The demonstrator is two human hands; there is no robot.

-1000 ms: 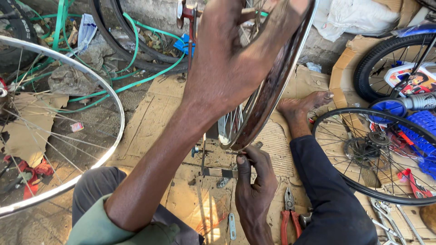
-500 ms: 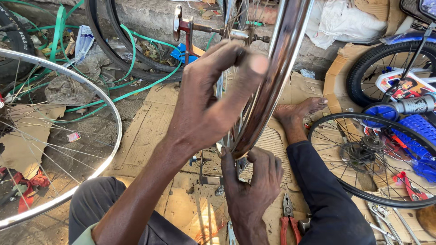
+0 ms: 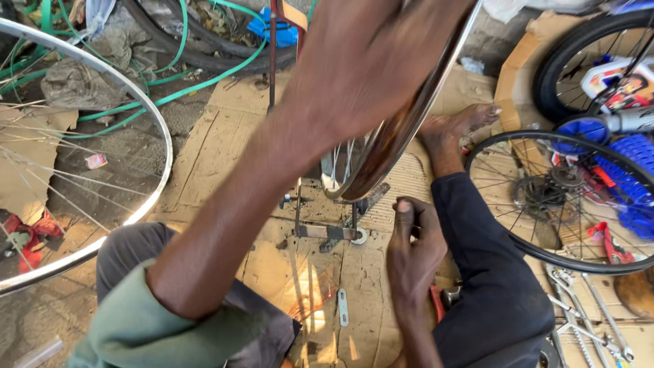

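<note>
My left hand (image 3: 368, 61) reaches up and forward, blurred, and lies over the upper part of a chrome bicycle wheel rim (image 3: 402, 136), fingers wrapped on it. The rim stands upright in a small metal truing stand (image 3: 330, 232) on cardboard. My right hand (image 3: 415, 249) is low, just right of the stand's base, a little apart from the rim's lower edge. Its fingers are curled with the thumb up; what lies inside them is hidden. My bare foot (image 3: 456, 129) rests beyond the rim.
A large bare silver rim (image 3: 160, 136) lies at the left. A black spoked wheel with a sprocket (image 3: 538, 197) and a blue child's bicycle (image 3: 627, 170) crowd the right. Red-handled pliers (image 3: 436, 303), spanners (image 3: 579, 307) and a small metal plate (image 3: 343, 307) lie on the cardboard.
My left hand has slid along the rim and now fills the upper centre. My right hand has dropped away from the spokes at the rim's bottom and moved right.
</note>
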